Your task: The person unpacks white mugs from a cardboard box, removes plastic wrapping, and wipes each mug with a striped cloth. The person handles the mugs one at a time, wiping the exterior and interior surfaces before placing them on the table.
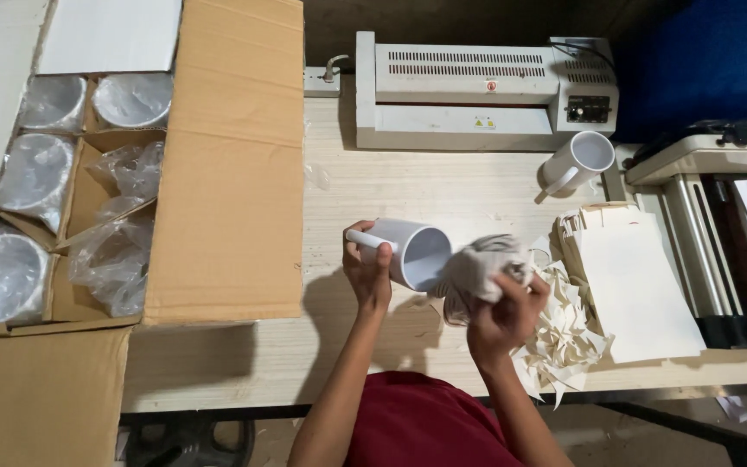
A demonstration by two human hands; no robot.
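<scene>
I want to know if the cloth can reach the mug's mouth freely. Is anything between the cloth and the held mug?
Nothing visible does. The left hand holds the white mug by its handle, mouth toward the grey cloth bunched in the right hand, right at the rim.

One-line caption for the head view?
Left hand holds a white mug by its handle; right hand presses a cloth at its mouth.

On my pale wooden table (391, 186) a white laminating machine (477, 91) stands at the back, a second white ceramic mug (583, 160) lying just beside it. Left sits an open brown cardboard box (226, 156) of plastic-wrapped mugs (35, 173). Right, flat white cartons (633, 285) rest by paper scraps (564, 333).
</scene>
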